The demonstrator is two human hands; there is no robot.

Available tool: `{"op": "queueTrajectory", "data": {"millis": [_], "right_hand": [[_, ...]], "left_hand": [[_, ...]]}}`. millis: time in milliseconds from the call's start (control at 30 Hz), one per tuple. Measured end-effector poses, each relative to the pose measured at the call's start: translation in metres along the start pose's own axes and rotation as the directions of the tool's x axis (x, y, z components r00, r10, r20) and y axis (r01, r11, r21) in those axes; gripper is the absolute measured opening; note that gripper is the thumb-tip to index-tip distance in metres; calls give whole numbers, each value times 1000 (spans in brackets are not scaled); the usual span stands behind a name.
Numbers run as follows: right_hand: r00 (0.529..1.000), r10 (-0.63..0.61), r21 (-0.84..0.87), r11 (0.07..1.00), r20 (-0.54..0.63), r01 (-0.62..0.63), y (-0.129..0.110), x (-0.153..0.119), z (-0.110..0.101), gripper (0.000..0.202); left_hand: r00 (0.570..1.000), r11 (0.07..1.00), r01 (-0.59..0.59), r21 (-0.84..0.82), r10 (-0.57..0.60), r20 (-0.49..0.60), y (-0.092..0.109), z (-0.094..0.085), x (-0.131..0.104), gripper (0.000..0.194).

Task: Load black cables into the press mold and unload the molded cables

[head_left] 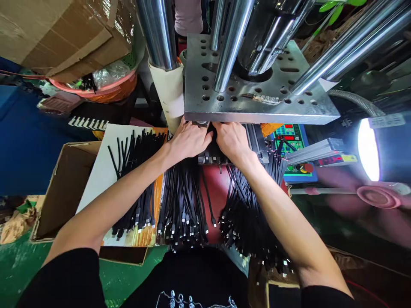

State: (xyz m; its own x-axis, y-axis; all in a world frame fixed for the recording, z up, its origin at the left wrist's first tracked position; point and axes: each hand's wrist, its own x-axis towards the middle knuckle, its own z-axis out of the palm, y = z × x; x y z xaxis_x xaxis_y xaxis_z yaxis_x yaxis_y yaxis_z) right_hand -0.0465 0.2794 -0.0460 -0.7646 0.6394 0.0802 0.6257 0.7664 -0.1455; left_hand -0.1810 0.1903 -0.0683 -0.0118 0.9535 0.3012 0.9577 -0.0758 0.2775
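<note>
- resting close together at the front edge of the steel plate (199,112), head view: l hand (189,139) and r hand (233,139), backs up, tips out of sight beneath it.
- l fingers: bent fwd, thumb pointing twd the r hand; can't tell if grasping or released.
- r fingers: curled fwd under the same edge, tips hidden; can't tell what, if anything, they grip.
- dark fixture (258,147) directly below both hands, w/ small pale connectors along its front edge.
- blk cables in 3 bunches: l bunch (146,201) on a white & orange board (99,179), mid bunch (184,201) just below the l hand, r bunch (247,222) partly under the r forearm; metal tips mostly twd the person.
- single cable (209,201) apart, on the red counter (215,179) btwn mid & r bunches.
- steel rods (233,47) rising off the plate; a thin tool (261,99) lying on top.
- r side: green control panel (297,147) w/ red digits, lit lamp (368,149), blurred pink fan (375,196).
- l side: cardboard box (61,184) near the board, pink basket (111,87) farther back.
</note>
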Motion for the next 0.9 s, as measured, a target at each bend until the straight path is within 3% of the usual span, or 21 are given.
{"op": "queueTrajectory", "data": {"millis": [100,200,300,333,367,433,467,533,567,633,733,800,867,900], "right_hand": [[1000,24,53,998,-2,-24,2,23,-5,42],[1000,-2,75,997,-10,3,-2,2,-14,41],[997,2,90,996,-81,6,-21,-78,-15,38],[999,33,94,995,-38,-29,-31,-110,-12,32],[995,57,89,994,78,-64,-42,-141,-8,23],[926,98,37,992,364,-119,-64,-190,3,14],[879,115,19,990,463,-139,-74,-205,7,16],[809,171,1,978,563,-208,-85,-221,11,20],[798,188,21,970,572,-244,-85,-225,9,20],[804,116,182,946,583,-269,-75,-236,1,16],[831,-106,514,825,546,-233,-43,-265,-13,8],[892,53,481,827,449,-291,-17,-284,-16,10],[918,312,299,877,245,-377,4,-294,-14,21],[914,378,233,885,146,-403,11,-295,-13,26]], "left_hand": [[999,994,-28,-109,23,-45,-20,11,22,36],[999,979,-26,-203,15,-52,-16,5,15,31],[994,959,21,-283,-50,-94,20,-23,-42,37],[991,943,62,-326,-96,-88,37,-35,-70,40],[986,913,123,-388,-156,-54,55,-48,-100,39],[954,770,298,-565,-252,160,89,-69,-159,33],[908,659,417,-626,-271,319,104,-76,-184,32],[766,409,638,-652,-258,588,127,-78,-223,38],[699,284,713,-641,-230,677,137,-74,-236,45],[626,10,770,-638,-201,753,152,-58,-248,61],[602,-386,628,-676,-309,736,167,-30,-236,60],[606,-464,542,-701,-363,708,172,-17,-219,47],[649,-374,554,-743,-365,668,174,-10,-205,41],[670,-296,581,-758,-355,652,175,-8,-199,41]]}}
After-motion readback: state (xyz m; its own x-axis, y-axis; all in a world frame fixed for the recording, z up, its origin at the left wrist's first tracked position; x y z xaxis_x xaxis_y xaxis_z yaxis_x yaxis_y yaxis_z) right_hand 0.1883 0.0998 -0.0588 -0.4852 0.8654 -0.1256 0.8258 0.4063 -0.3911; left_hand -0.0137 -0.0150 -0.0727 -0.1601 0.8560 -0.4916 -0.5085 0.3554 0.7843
